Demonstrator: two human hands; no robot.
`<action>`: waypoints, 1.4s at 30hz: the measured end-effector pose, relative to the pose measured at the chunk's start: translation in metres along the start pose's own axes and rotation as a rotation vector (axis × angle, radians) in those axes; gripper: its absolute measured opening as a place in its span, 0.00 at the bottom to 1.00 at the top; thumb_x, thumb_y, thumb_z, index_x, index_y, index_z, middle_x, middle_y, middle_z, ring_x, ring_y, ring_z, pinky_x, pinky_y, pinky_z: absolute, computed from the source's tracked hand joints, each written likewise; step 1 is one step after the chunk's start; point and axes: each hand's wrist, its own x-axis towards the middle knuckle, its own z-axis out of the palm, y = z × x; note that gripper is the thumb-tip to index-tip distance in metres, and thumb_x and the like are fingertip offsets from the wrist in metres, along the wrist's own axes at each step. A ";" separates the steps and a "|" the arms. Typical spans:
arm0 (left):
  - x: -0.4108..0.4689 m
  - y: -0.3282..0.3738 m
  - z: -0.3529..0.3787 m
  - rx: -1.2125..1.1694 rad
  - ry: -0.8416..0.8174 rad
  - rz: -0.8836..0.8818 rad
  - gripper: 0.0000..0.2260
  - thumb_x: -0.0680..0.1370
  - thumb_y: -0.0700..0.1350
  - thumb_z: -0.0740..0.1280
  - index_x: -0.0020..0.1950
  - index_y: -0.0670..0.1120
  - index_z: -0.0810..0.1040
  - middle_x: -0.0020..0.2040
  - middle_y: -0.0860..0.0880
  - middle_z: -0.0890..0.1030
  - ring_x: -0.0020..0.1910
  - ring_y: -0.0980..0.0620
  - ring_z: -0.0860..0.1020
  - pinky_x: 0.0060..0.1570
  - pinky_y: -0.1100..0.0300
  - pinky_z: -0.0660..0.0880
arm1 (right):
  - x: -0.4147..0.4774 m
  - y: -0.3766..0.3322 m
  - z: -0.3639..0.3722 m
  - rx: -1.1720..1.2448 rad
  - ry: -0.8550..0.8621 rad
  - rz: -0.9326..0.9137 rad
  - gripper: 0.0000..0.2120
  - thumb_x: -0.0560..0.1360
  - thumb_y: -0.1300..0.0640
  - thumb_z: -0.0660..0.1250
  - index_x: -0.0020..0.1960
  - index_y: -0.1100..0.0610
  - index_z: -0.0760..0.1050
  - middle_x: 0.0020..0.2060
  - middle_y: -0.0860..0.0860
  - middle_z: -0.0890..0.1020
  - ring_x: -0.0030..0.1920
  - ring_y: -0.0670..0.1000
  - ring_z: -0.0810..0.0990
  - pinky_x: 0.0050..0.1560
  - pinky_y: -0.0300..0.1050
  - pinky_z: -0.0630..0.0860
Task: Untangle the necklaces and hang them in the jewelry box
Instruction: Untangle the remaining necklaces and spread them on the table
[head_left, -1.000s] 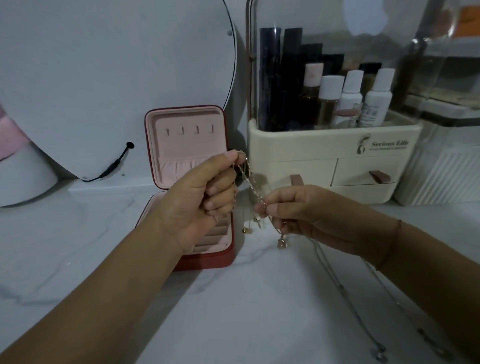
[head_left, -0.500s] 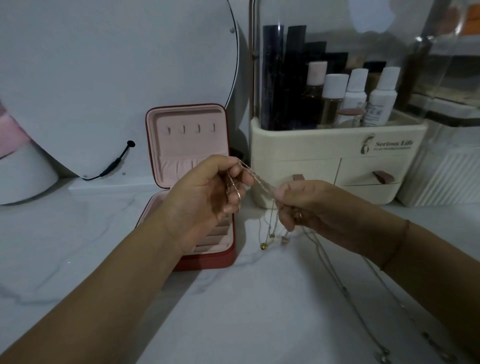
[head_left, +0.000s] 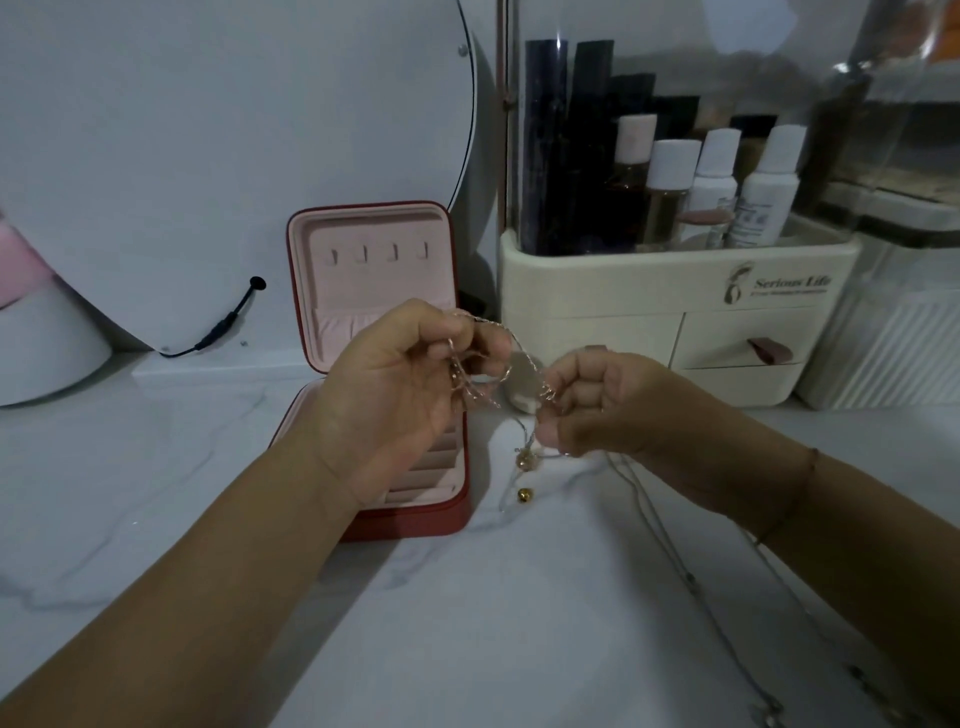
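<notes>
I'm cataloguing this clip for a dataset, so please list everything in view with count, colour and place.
counter: one, white marble, under everything
jewelry box: one, red with pink lining, open, left of centre
hooks: four, pale, bare, in the box lid
tangled necklaces: count unclear, gold-toned, held up mid-frame
silver chain: at least one, lying on the counter by the right forearm
organiser: one, cream with clear cover, rear right
bottles: four, white-capped, inside the organiser
round mirror: one, pale, rear left
left hand: pinches the necklaces
right hand: pinches the necklaces
</notes>
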 end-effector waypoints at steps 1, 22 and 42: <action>0.000 0.000 0.000 0.005 0.003 0.006 0.09 0.69 0.42 0.61 0.28 0.47 0.73 0.37 0.45 0.78 0.37 0.51 0.74 0.39 0.59 0.74 | 0.000 -0.001 0.000 0.020 0.018 -0.026 0.12 0.68 0.70 0.72 0.49 0.60 0.75 0.35 0.54 0.81 0.34 0.50 0.76 0.35 0.37 0.74; -0.004 -0.021 0.004 1.233 0.054 0.049 0.09 0.71 0.46 0.73 0.41 0.58 0.75 0.29 0.56 0.75 0.30 0.60 0.73 0.30 0.69 0.67 | -0.001 -0.012 -0.003 0.507 0.059 -0.187 0.10 0.67 0.65 0.65 0.48 0.60 0.75 0.38 0.54 0.85 0.38 0.48 0.83 0.45 0.39 0.79; -0.007 -0.027 0.021 0.662 0.073 0.127 0.10 0.67 0.50 0.71 0.40 0.44 0.84 0.36 0.47 0.84 0.38 0.55 0.80 0.43 0.65 0.75 | 0.001 -0.015 -0.004 0.615 0.131 -0.200 0.12 0.67 0.65 0.64 0.50 0.58 0.74 0.41 0.52 0.85 0.41 0.46 0.84 0.47 0.39 0.79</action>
